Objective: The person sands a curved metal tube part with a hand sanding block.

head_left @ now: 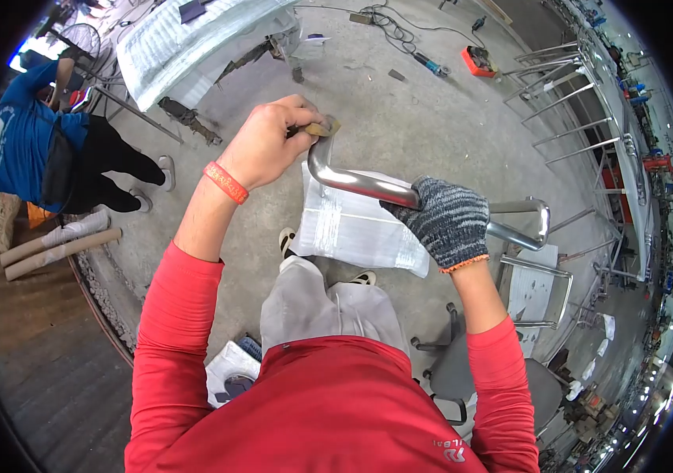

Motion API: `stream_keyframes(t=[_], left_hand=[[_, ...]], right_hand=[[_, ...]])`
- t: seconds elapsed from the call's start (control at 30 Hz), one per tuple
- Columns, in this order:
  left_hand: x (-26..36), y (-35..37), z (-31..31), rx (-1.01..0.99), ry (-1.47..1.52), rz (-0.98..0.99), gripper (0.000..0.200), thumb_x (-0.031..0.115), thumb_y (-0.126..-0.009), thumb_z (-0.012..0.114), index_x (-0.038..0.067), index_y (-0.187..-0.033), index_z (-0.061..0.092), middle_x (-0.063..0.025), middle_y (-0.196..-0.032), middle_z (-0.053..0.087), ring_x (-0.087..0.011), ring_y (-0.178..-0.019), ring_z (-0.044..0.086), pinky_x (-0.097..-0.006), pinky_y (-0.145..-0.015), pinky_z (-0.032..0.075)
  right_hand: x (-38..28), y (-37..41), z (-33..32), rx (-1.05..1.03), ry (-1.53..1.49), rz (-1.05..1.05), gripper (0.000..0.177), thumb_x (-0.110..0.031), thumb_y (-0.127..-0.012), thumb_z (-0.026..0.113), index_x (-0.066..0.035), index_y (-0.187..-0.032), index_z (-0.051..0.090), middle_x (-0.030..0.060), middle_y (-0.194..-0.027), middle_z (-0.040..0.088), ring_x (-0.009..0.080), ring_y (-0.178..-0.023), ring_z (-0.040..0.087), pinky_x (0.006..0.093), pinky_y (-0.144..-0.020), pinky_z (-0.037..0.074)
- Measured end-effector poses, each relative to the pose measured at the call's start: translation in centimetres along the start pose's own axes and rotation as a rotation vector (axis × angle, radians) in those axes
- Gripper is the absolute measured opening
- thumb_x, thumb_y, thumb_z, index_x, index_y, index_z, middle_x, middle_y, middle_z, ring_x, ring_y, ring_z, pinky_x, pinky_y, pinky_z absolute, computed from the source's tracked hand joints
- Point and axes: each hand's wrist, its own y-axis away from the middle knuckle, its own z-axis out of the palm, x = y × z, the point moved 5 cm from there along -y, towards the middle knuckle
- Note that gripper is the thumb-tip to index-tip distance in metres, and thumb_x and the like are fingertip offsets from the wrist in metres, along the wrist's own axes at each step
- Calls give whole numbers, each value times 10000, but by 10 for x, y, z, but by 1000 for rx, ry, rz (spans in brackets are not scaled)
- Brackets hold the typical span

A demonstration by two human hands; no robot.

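My right hand [451, 222], in a grey knitted glove with an orange cuff, is wrapped round a shiny bent metal tube [360, 184]. The tube curves at both ends and is held in the air across my front. Bare, with a red wristband [226, 182], my left hand [275, 130] pinches a small yellow-brown piece of what looks like folded sandpaper [325, 128]. That piece is against the tube's upturned left end. Below the tube lies a flat bundle in white wrapping [352, 226], by my feet.
A person in a blue shirt [25, 150] bends over at the left. A wrapped table [187, 55] stands ahead. Cables, a blue power tool [431, 65] and a red box [478, 61] lie on the floor. Metal frames [581, 102] stand at right, chairs [462, 366] nearer.
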Motion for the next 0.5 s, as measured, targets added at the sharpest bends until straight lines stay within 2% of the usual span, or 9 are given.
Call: stream_keyframes(t=[0.07,0.1,0.2,0.27,0.33,0.43,0.5], left_hand=[[0,-6,1,-8,-33,53,234,-45,-803,634,-27,-1032,680,-118,-1010,658,-273,-914,643,-335,-827,507],[2,-8,1,-8,-64,106,218,-42,-821,633,-29,-1032,683,-126,-996,663,-281,-897,648,-338,-818,509],[5,-9,1,-31,-119,62,193,-18,-845,637,-32,-1031,687,-141,-977,670,-300,-867,660,-343,-801,517],[6,-4,0,-39,-97,34,186,-15,-847,635,-32,-1025,689,-142,-970,670,-305,-859,662,-345,-795,517],[9,4,2,-44,-77,11,180,-13,-850,632,-33,-1019,691,-142,-962,670,-310,-852,664,-347,-788,517],[15,18,9,17,-59,1,177,-1,-838,649,-25,-1006,699,-140,-918,666,-308,-811,653,-344,-771,510],[22,30,15,168,-105,-95,172,3,-815,664,-9,-982,706,-147,-881,664,-305,-774,633,-328,-745,505]], right_hand=[[0,0,-3,33,-20,-8,562,-690,-783,638,-132,-806,697,121,-710,676,325,-656,673,438,-598,518],[1,-2,-3,-18,3,12,537,-676,-794,627,-145,-827,693,113,-748,692,321,-703,688,452,-625,529],[2,-3,-2,-82,21,18,513,-660,-807,613,-154,-850,688,109,-786,707,318,-757,704,466,-658,539],[2,-3,1,36,14,-11,575,-697,-785,628,-124,-766,671,121,-690,668,317,-645,670,437,-590,515],[3,-6,2,28,11,-22,582,-702,-786,623,-122,-759,664,124,-686,666,320,-642,668,440,-586,512],[4,-6,4,17,6,-29,599,-713,-786,612,-117,-749,653,131,-679,660,328,-635,662,447,-580,509],[4,-5,1,17,3,-33,609,-719,-785,606,-113,-745,648,135,-675,657,333,-632,659,450,-579,507]])
